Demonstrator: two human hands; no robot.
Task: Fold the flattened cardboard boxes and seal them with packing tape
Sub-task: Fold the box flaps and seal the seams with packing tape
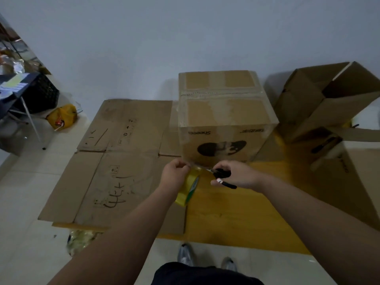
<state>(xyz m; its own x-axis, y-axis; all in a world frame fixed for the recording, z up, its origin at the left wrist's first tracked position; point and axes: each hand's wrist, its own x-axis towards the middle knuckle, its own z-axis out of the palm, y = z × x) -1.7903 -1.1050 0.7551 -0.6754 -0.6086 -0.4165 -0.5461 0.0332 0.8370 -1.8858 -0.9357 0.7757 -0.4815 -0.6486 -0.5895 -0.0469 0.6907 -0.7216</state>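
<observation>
From the head view, your left hand (174, 174) has its fingers curled and pinched on the top of the tape roll (188, 189), a yellow roll that hangs below the hand over the near edge of the table (236, 214). Your right hand (238, 175) is clamped round the black handles of the scissors (223, 175). Their blades point toward the left hand, at the short strip of tape between the two.

Just beyond your hands stands the sealed box (224, 120), with tape across its top seam. Its contents are hidden. To the right the open box (320, 103) lies tilted with its flaps spread, and its inside is too dark to show anything. The flattened cardboard (115, 161) lies on the left, partly off the table edge.

The sealed box's front carries upside-down print beside a dark round picture, too blurred to read with certainty. The flattened cardboard bears handwritten marks you cannot make out from here.

At far left a black crate (41, 93) is partly covered and cut off by the frame, with a yellow bag (61, 118) beside it on the floor.
</observation>
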